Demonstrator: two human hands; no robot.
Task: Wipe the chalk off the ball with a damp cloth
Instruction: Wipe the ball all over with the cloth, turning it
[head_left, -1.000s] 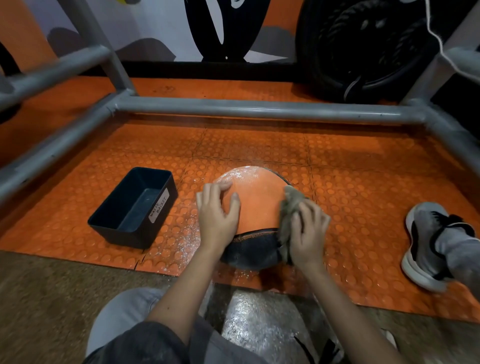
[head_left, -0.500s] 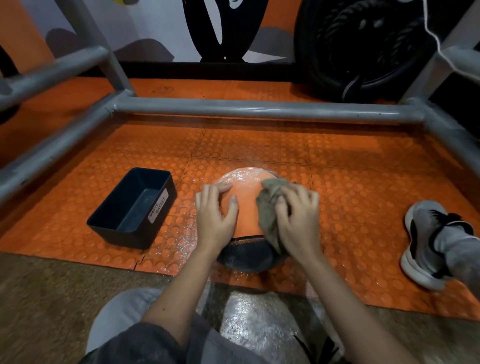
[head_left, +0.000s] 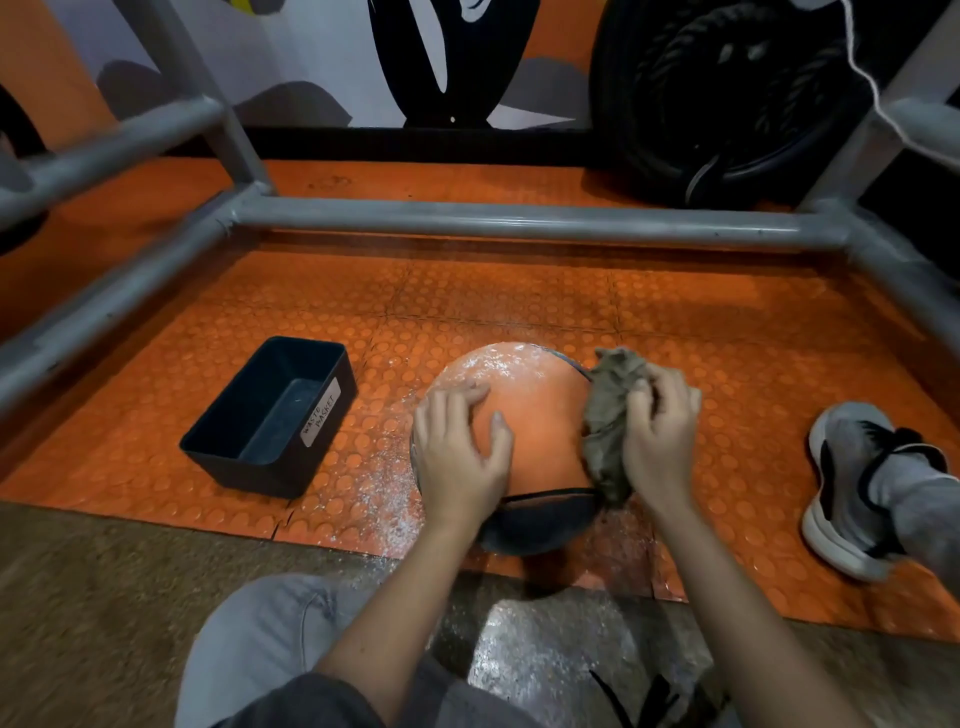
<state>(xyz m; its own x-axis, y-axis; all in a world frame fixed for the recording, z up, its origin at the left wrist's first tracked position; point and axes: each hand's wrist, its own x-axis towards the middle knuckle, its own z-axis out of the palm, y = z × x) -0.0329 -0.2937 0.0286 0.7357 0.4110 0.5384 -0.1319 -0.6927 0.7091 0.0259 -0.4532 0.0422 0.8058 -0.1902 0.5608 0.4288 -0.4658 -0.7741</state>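
An orange and black ball sits on the orange studded floor mat, with white chalk dust on its far top. My left hand rests on the ball's left side with fingers spread over the surface. My right hand grips a crumpled grey-brown cloth and presses it against the ball's right side. Loose chalk powder lies on the mat to the left of the ball.
A black bin labelled waste basket stands open to the left. A grey metal pipe frame runs across behind and along both sides. My shoe lies at the right. A big black tyre stands at the back right.
My right hand has slid the cloth from the ball's top middle back to its right side. The left hand has stayed in place on the ball.
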